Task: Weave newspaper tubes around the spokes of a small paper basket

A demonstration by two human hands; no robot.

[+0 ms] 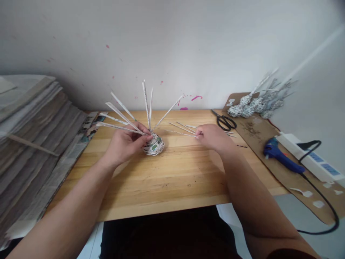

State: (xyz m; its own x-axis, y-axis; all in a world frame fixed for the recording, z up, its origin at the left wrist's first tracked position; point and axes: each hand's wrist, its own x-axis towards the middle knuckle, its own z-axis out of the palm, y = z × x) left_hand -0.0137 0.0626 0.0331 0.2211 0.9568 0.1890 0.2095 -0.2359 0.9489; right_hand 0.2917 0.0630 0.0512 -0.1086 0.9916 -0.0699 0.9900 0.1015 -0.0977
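Bare forearms (81,196) framed your small woven newspaper basket (155,146), left of centre on the wooden tabletop (172,180). Your left hand (124,144) pinched its neck and paper spokes (147,104), fingers closed; your right hand (212,137) nipped a thin rolled-paper strip (183,134). It was probably light, springy, crushable, best held at the neck. Black scissors (225,122) lay just beyond your right hand.

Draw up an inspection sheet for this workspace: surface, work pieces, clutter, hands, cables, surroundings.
Surface: wooden tabletop, small dark marks.
Work pieces: woven piece with strips fanning out; thin sticks.
Clutter: black scissors; blue glue gun over brown board.
Hands: left hand holds the woven piece; right hand pinches at the thin sticks.
Cables: black cable from the glue gun, looping past the board's edge; white power strip.
Surroundings: paper stack at left; pale wall behind, pink marks.
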